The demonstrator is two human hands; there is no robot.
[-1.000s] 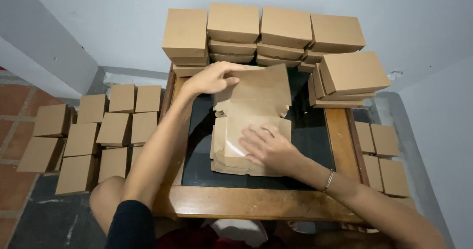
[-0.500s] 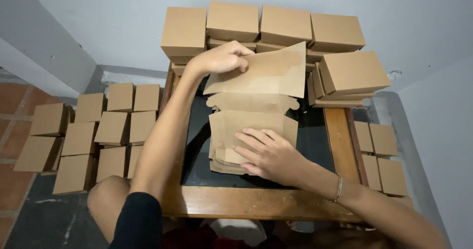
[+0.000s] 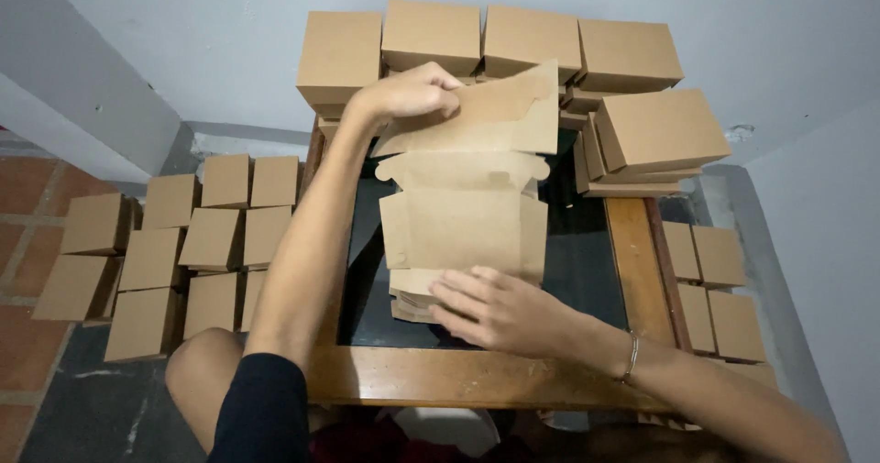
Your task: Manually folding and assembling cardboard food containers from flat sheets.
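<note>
Cardboard blank [image 3: 467, 225]: L fingers [image 3: 431, 92] pinch flap, R fingers [image 3: 458, 293] press edge.

Home packing corner: low wooden table with dark glass top [image 3: 642, 261], plain grey walls [image 3: 183, 50], folded brown cardboard boxes [image 3: 211, 238] across tiled floor [image 3: 37, 188].

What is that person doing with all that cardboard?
A person sits at a small wooden table with a dark top. The left hand lifts one flat cardboard sheet by its edge, while the right hand presses flat on the pile of sheets. Folded brown boxes are stacked behind, and more boxes cover the floor.
</note>
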